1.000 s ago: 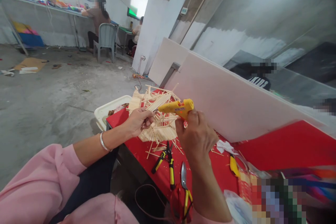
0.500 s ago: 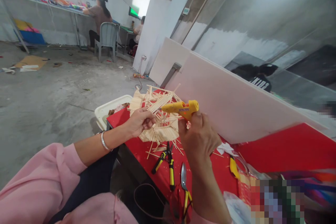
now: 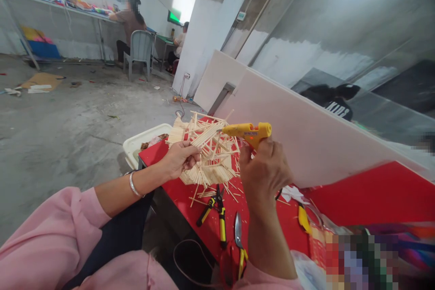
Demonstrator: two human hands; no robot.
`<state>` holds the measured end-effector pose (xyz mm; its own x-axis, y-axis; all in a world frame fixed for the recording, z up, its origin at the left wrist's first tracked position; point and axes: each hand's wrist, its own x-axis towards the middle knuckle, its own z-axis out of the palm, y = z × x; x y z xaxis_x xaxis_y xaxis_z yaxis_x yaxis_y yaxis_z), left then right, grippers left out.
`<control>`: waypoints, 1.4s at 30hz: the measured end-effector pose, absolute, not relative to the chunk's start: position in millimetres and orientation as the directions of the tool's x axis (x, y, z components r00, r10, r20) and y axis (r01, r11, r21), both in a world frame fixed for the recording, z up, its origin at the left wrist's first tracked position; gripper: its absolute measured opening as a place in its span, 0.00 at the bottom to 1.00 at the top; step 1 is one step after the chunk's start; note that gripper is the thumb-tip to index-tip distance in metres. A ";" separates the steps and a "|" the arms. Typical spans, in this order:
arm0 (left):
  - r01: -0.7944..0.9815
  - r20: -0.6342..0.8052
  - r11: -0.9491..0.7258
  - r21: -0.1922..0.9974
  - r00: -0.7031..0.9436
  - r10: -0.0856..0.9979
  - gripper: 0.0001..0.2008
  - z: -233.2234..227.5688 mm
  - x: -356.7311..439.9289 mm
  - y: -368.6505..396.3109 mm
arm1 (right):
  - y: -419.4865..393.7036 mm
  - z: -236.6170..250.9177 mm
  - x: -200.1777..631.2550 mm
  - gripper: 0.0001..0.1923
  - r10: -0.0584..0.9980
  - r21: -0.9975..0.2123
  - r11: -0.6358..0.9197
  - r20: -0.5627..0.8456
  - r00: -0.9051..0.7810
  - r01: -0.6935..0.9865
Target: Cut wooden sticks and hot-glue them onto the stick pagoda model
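My left hand (image 3: 183, 158) is closed on a flat strip of pale wooden sticks (image 3: 209, 138), gripping its near end between thumb and fingers. My right hand (image 3: 265, 167) is wrapped round the handle of a yellow hot glue gun (image 3: 246, 130). The gun's nozzle points left, at the far end of the strip. Under and behind the strip, loose sticks and fan-shaped stick pieces (image 3: 207, 172) lie heaped on the red table (image 3: 180, 195). Just what the nozzle touches is too small to tell.
Black-and-yellow pliers (image 3: 217, 213) and scissors (image 3: 238, 235) lie at the table's near side. A white bin (image 3: 131, 145) stands left of the table, a white board (image 3: 272, 118) behind it. A person (image 3: 132, 20) sits at a far bench.
My right hand has moved the glue gun right and slightly up, so its nozzle has slid along the strip toward the far end. My left hand has hardly moved.
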<state>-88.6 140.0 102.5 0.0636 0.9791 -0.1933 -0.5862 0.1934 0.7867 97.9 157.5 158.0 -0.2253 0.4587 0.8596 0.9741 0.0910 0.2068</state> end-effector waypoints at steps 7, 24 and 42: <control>-0.557 -0.178 0.180 0.811 0.059 0.982 0.10 104.6 -88.5 138.7 | 152.6 155.0 120.7 0.24 0.635 -0.141 0.045 0.769 0.081 0.989; -0.511 -0.148 0.162 0.844 0.069 0.987 0.10 104.2 -95.5 140.7 | 50.8 20.6 254.6 0.20 0.845 -0.221 -0.444 0.217 0.488 0.868; -0.563 -0.154 0.163 0.810 0.064 0.986 0.09 101.0 -100.0 135.8 | 153.7 102.8 51.3 0.10 0.388 0.131 0.557 0.832 -0.396 0.820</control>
<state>-100.0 135.8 101.0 0.0644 0.9860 -0.1540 -0.5625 0.1634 0.8105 51.3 153.7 102.8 -0.3964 0.3883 0.8319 0.8200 0.5572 0.1307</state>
